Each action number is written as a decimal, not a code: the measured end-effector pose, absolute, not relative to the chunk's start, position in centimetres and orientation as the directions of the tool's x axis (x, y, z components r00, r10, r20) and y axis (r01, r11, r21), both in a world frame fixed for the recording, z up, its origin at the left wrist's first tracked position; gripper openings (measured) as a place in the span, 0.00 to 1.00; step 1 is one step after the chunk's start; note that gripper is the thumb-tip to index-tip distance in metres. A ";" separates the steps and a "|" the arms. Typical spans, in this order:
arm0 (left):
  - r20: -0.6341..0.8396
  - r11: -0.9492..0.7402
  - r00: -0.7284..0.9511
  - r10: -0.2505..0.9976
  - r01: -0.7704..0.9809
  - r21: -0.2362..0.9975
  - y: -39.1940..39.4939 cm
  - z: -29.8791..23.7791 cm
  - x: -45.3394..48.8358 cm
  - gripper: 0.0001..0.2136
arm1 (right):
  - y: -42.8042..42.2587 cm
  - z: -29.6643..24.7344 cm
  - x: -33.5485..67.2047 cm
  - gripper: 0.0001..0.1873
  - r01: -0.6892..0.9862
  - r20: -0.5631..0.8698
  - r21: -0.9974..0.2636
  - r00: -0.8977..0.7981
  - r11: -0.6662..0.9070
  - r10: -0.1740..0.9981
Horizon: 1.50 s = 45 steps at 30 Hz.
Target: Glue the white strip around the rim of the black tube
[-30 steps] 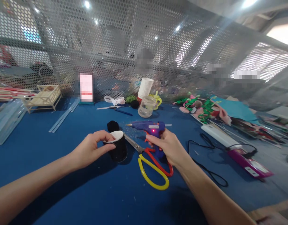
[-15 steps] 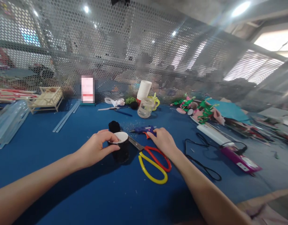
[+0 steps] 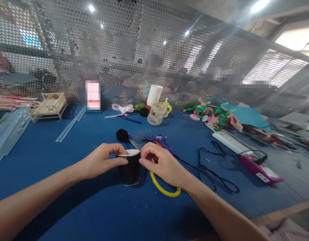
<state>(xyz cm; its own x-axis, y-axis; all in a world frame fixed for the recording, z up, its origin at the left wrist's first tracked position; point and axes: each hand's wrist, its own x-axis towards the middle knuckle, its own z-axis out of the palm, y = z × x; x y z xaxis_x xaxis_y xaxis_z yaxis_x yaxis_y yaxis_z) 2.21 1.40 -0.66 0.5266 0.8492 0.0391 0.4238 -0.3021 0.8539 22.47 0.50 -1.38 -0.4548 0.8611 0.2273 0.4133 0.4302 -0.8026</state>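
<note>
My left hand (image 3: 103,162) pinches the left rim of a paper cup (image 3: 128,170), thumb outside and fingers over the white inner edge. Black yarn or similar covering wraps the cup's outside. Against its right side is my right hand (image 3: 162,164), fingers curled and thumb tip at the cup wall; anything between those fingertips is hidden. Under the right hand lie scissors (image 3: 166,190), with the yellow handle loop and part of the blade showing. A black yarn ball (image 3: 122,135) rests behind the cup. Beyond the right hand lies a blue glue gun (image 3: 157,138) with an orange trigger.
A black cord (image 3: 202,164) loops toward a purple-and-white power strip (image 3: 260,170) at right. Behind stand a clear plastic jug (image 3: 156,115) and stacked white cups (image 3: 154,94). Left are a small wooden bed model (image 3: 47,105) and clear strips (image 3: 12,130). Green craft pieces (image 3: 220,118) lie back right.
My right hand has let go of the glue gun and moved left and nearer, to the cup's right side. The cup has tipped more upright and come slightly nearer, still in my left hand.
</note>
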 end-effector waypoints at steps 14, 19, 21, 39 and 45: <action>0.026 -0.347 0.591 0.807 0.437 0.830 1.7 -0.7 1.9 0.07 | 1.0 -1.1 23.1 0.07 0.363 0.119 -0.888 -0.411 0.282 0.904; 0.030 -0.354 0.598 0.801 0.432 0.830 1.7 -0.6 1.9 0.07 | 1.3 -1.2 23.0 0.12 0.397 0.082 -0.874 -0.451 0.281 0.889; 0.032 -0.351 0.595 0.803 0.429 0.832 1.7 -0.6 1.9 0.06 | 1.4 -1.3 22.9 0.12 0.397 0.075 -0.874 -0.461 0.281 0.884; 0.269 -0.494 0.560 0.784 0.299 0.817 1.5 -0.5 2.0 0.05 | 1.1 -1.4 22.9 0.10 0.364 0.038 -0.899 -0.491 0.245 0.870; 0.290 -0.418 0.423 0.858 0.250 0.873 1.6 -0.4 2.0 0.04 | 1.1 -1.3 22.8 0.10 0.349 0.036 -0.908 -0.484 0.230 0.874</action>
